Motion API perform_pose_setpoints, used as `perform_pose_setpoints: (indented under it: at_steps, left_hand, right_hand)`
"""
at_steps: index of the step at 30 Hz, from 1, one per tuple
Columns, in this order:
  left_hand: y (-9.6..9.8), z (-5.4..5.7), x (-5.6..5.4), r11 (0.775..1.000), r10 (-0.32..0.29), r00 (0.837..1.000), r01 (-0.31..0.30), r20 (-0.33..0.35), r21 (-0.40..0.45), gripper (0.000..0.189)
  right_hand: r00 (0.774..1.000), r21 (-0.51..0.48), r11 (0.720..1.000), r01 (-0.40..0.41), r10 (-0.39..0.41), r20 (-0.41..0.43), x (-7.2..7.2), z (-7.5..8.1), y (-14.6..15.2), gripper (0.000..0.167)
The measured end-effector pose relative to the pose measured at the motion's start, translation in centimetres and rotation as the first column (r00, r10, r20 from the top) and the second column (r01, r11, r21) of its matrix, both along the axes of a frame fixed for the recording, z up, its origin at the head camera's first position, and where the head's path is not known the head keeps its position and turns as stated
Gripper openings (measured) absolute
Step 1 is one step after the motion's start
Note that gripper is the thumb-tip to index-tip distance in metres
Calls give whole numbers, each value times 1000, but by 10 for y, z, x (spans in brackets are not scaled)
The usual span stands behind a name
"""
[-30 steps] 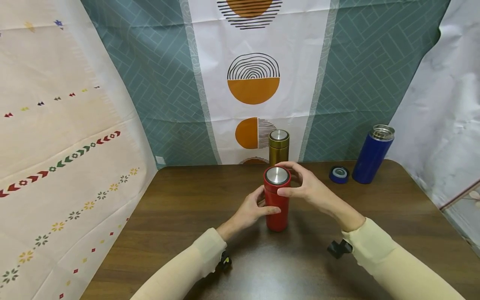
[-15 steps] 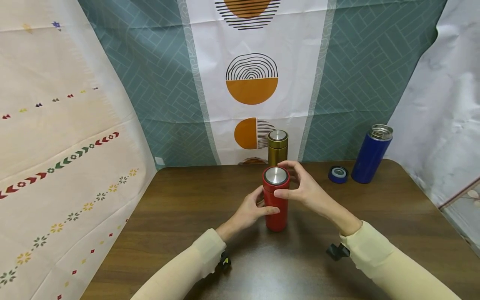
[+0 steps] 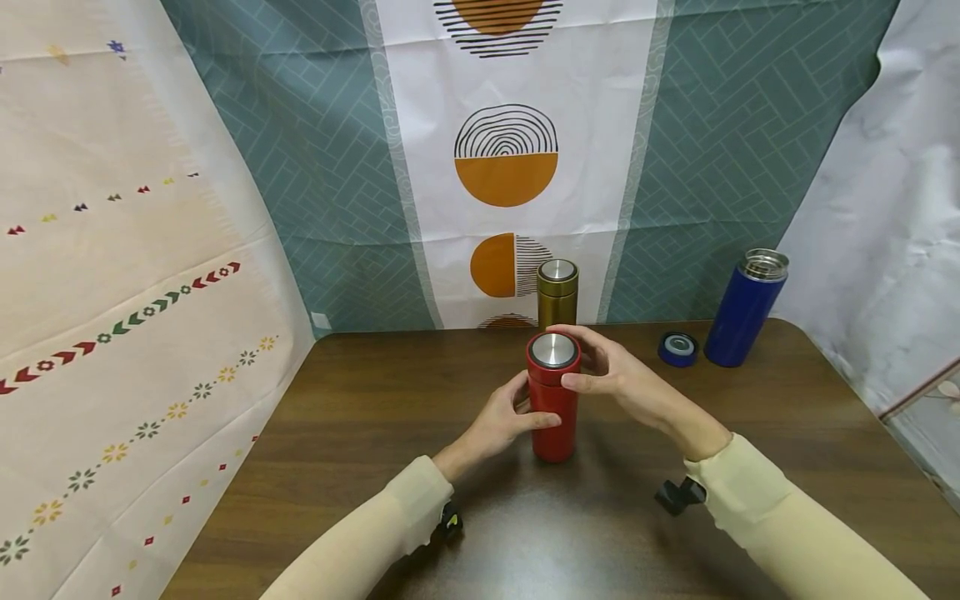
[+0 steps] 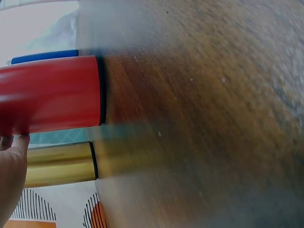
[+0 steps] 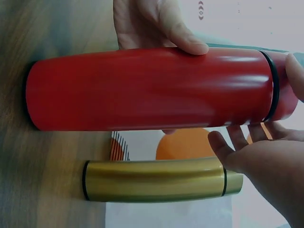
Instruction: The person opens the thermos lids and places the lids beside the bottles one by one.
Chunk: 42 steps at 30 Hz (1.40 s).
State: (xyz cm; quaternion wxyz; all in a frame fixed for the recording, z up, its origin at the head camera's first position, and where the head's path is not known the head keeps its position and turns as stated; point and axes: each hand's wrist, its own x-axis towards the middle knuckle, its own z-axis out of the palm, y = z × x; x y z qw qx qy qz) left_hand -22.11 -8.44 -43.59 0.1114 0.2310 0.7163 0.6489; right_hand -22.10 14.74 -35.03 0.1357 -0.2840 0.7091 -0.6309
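Note:
A red thermos [image 3: 555, 437] with a steel-topped red lid [image 3: 554, 351] stands upright on the brown table in front of me. My left hand [image 3: 501, 419] grips its body from the left, thumb across the front. From the right, my right hand [image 3: 626, 379] holds the lid, with the thumb in front and the fingers behind. In the right wrist view a black ring marks the seam between the thermos body [image 5: 142, 90] and the lid [image 5: 285, 102]. The left wrist view shows the lower part of the thermos [image 4: 52, 95], its base at the table.
Behind the red thermos stands a gold thermos [image 3: 557, 304] with its lid on. Toward the back right, a blue thermos [image 3: 742, 321] is without its lid, and a blue lid [image 3: 678, 350] lies beside it. Patterned cloths [image 3: 330, 167] hang behind the table [image 3: 360, 400].
My right thumb has shifted slightly to the right around the lid. The left hand and the red thermos stay in place.

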Motion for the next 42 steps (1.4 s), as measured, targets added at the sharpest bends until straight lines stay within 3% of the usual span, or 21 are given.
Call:
perform_pose_setpoints:
  at_steps: [3, 8, 13, 16, 22, 26, 31, 37, 40, 42]
  left_hand:
    - [0, 0, 0, 1000, 0, 1000, 0, -6, -4, 66]
    - [0, 0, 0, 1000, -4, 1000, 4, -22, -5, 66]
    - [1, 1, 0, 1000, -5, 1000, 6, -23, 13, 65]
    - [2, 1, 0, 1000, -3, 1000, 3, -22, 14, 65]
    - [1, 1, 0, 1000, -1, 1000, 1, -14, 4, 66]
    - [1, 1, 0, 1000, 1, 1000, -1, -7, 7, 66]
    - [0, 0, 0, 1000, -1, 1000, 1, -10, 6, 67]
    - [1, -1, 0, 1000, -9, 1000, 10, -29, 28, 64]
    - [1, -1, 0, 1000, -8, 999, 9, -38, 24, 64]
    - [1, -1, 0, 1000, -7, 999, 8, -38, 19, 65]
  right_hand:
    - [1000, 2, 1000, 18, -18, -4, 2, -1, -1, 75]
    - [987, 27, 989, 146, -144, -66, 8, -3, -10, 86]
    - [970, 0, 972, 236, -235, -64, 11, -5, -17, 80]
    - [975, -14, 976, 219, -220, -28, 10, -3, -16, 74]
    - [997, -55, 997, 59, -56, 60, 4, 1, -8, 71]
    - [997, -50, 999, 10, -6, 74, 2, 1, -6, 73]
    - [994, 13, 994, 106, -106, -17, 9, -2, -10, 84]
    - [955, 28, 960, 278, -274, -117, 17, -8, -21, 82]
    - [951, 8, 957, 291, -289, -108, 16, -8, -21, 75]
    - [962, -9, 966, 259, -259, -86, 15, -7, -19, 72]
